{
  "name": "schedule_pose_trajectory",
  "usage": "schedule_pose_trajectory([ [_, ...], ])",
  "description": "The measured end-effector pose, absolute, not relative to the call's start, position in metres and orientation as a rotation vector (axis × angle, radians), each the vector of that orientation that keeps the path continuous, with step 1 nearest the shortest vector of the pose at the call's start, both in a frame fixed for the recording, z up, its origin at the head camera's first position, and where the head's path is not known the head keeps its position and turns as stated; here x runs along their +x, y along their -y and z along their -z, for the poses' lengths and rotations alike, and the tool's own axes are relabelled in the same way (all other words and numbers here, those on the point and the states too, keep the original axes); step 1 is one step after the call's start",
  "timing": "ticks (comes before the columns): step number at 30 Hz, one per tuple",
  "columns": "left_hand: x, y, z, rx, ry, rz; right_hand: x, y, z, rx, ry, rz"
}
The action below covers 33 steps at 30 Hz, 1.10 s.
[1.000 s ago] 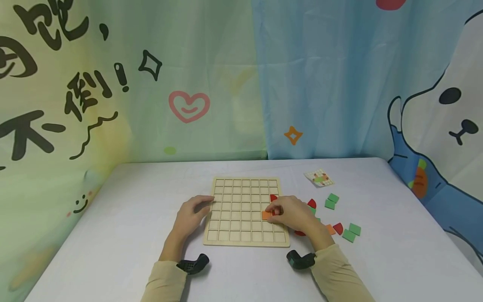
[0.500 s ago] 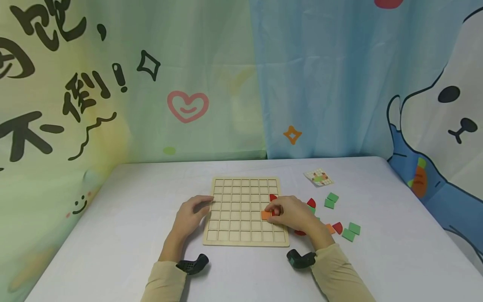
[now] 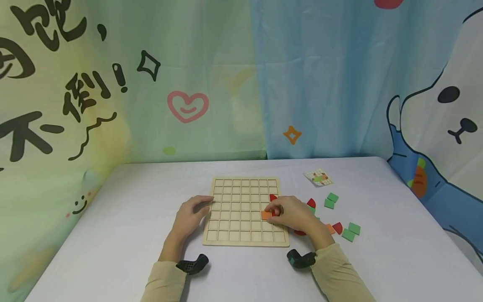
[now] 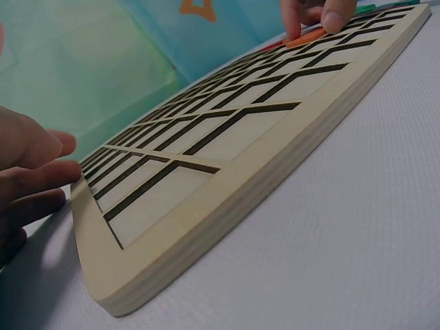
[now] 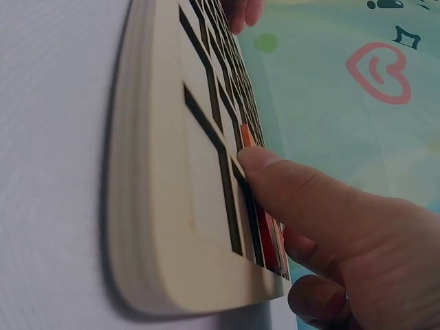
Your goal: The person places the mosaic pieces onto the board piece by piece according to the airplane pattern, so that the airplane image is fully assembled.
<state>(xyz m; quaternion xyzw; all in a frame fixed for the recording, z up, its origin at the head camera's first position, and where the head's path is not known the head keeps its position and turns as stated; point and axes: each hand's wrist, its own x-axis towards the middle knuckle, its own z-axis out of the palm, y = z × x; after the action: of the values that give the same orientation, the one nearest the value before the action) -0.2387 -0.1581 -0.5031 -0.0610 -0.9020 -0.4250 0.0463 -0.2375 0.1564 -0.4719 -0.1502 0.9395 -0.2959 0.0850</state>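
Observation:
A light wooden board (image 3: pixel 245 226) with a grid of square recesses lies flat on the table. On its right side, my right hand (image 3: pixel 296 213) pinches an orange square tile (image 3: pixel 265 215) between thumb and forefinger; the left wrist view shows both fingertips at that tile (image 4: pixel 306 37). A red tile (image 5: pixel 269 237) sits right beside it, partly under the hand. Farther up the board is another red quarter-round tile (image 3: pixel 272 197). My left hand (image 3: pixel 190 214) touches the board's left edge with loosely bent fingers and holds nothing.
Right of the board lie loose tiles: green squares (image 3: pixel 354 228), red quarter-rounds (image 3: pixel 337 228) and an orange one (image 3: pixel 330 229), some partly hidden by my right hand. A printed pattern card (image 3: pixel 319 178) lies at the back right. Behind the white table (image 3: pixel 151 184) hangs a printed curtain (image 3: pixel 226 138).

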Motion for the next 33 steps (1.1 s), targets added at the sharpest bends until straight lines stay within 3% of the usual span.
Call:
schedule_pose_trajectory([
  [33,-0.2380,0.1580,0.5031,-0.196,2.751,1.295,-0.2396,-0.1650,0.4673,-0.477,-2.806,0.881],
])
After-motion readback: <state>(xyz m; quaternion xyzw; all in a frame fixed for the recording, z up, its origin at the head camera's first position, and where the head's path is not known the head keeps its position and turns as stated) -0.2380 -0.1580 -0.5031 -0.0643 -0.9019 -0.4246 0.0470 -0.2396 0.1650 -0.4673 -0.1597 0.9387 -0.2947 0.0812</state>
